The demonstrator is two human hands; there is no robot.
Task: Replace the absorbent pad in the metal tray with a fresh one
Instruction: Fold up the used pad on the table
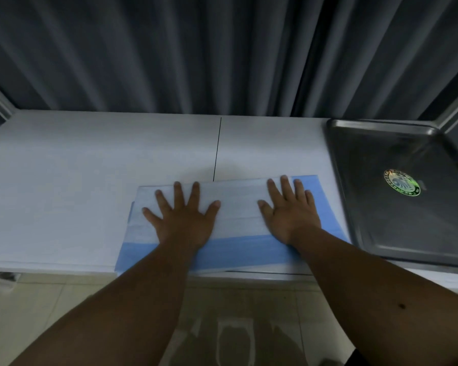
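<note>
A folded absorbent pad (pixel 237 207), white on top with blue backing showing along its near and right edges, lies flat on the white table near the front edge. My left hand (pixel 181 215) presses on its left half with fingers spread and straight. On the pad's right half, my right hand (pixel 288 211) lies flat the same way. The metal tray (pixel 368 233) sits to the right of the pad, bare inside except for a round green sticker (pixel 402 182).
The white table (pixel 90 167) has a thin dark seam (pixel 217 149) running back from the pad. Grey curtains (pixel 196 54) hang behind the table. Tiled floor (pixel 50 299) shows below the front edge.
</note>
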